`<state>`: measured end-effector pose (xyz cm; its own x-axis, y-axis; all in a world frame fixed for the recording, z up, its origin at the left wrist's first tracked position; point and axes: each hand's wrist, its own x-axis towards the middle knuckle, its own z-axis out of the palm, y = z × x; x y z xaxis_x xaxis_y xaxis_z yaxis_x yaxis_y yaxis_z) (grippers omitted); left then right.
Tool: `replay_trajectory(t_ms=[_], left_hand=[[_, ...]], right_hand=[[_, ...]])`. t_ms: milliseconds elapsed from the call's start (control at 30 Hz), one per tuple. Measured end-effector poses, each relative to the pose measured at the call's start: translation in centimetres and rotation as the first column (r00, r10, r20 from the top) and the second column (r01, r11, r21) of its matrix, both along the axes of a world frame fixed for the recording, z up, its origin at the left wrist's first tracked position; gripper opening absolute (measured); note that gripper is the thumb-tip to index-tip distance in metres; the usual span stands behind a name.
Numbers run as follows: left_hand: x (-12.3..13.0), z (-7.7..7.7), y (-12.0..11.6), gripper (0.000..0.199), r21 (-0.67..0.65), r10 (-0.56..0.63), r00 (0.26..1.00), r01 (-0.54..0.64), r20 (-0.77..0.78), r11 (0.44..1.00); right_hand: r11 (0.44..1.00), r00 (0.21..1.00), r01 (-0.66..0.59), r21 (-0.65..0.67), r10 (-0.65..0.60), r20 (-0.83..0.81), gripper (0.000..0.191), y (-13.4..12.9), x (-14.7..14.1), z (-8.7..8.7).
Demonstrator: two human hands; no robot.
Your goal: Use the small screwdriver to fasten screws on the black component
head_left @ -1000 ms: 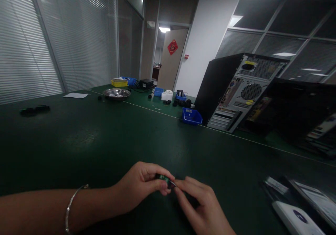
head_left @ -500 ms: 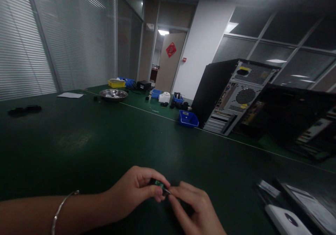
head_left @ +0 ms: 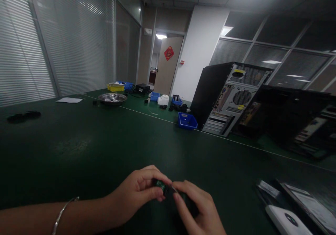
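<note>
My left hand (head_left: 139,189), with a silver bangle (head_left: 61,214) on the wrist, pinches a small green circuit board (head_left: 160,185) between thumb and fingers, low in the middle of the view. Close on its right, my right hand (head_left: 198,203) has thumb and forefinger pressed round a thin, shiny piece whose shape is too small to make out. The fingertips of both hands nearly meet at the board's right end. Both are held over the green table (head_left: 118,158).
A blue bin (head_left: 187,121) stands before a black computer tower (head_left: 214,91). Farther back left are a metal bowl (head_left: 112,98) and a yellow basket (head_left: 115,87). A white device (head_left: 286,219) lies at the lower right, sunglasses-like dark objects (head_left: 24,116) at the far left.
The view has tilted slightly, so the room sits a little lower. My right hand has shifted slightly right, and its fingertips have drawn a little away from the board.
</note>
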<state>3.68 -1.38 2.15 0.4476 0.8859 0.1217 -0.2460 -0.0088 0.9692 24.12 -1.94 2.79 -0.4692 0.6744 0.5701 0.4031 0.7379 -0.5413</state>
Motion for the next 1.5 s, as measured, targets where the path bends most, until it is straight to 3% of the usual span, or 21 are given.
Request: replay_trajectory(t_ms=[133,333,500,700,900,1033,1200,1433,1500], left_hand=[[0.0,-0.5,0.2,0.035,-0.09,0.046,0.997,-0.039,0.066,0.995],[-0.1,-0.6,0.5,0.031,-0.201,0.087,0.996,-0.086,-0.008,0.976],[-0.2,-0.3,0.4,0.031,-0.2,0.099,0.995,-0.095,0.007,0.975],[-0.1,0.0,0.1,0.034,-0.126,0.057,0.998,-0.055,0.01,0.99],[-0.4,-0.3,0.3,0.02,-0.071,0.043,0.997,-0.048,-0.07,0.996],[-0.7,-0.3,0.3,0.018,0.001,0.085,0.975,-0.086,-0.204,0.996],[-0.8,-0.4,0.2,0.026,0.049,0.092,0.98,-0.085,-0.179,0.995],[-1.1,-0.4,0.0,0.019,0.329,0.175,0.928,-0.061,-0.33,0.942],[-1.1,-0.3,-0.1,0.019,0.35,0.185,0.916,-0.053,-0.355,0.935]], right_hand=[[1.0,0.997,-0.03,-0.002,0.03,0.066,0.026,-0.1,0.0,-0.2],[1.0,0.995,-0.028,-0.001,0.028,0.094,0.029,-0.1,0.1,-0.7],[0.997,0.992,-0.067,-0.023,0.069,0.105,0.033,-0.1,-0.1,-0.5],[0.992,0.982,-0.097,-0.078,0.108,0.156,0.036,-0.2,-0.2,-0.5],[0.996,0.992,0.032,-0.08,-0.022,0.124,0.024,-0.4,0.2,0.2],[0.988,0.966,0.105,-0.114,-0.074,0.248,0.027,-0.4,0.3,0.3],[0.987,0.902,0.12,-0.103,-0.065,0.428,0.032,-0.3,-0.1,0.4],[0.983,0.882,0.133,-0.127,-0.059,0.467,0.032,-0.6,-0.1,0.5],[0.981,0.886,0.132,-0.143,-0.052,0.46,0.033,-0.7,-0.1,0.5]])
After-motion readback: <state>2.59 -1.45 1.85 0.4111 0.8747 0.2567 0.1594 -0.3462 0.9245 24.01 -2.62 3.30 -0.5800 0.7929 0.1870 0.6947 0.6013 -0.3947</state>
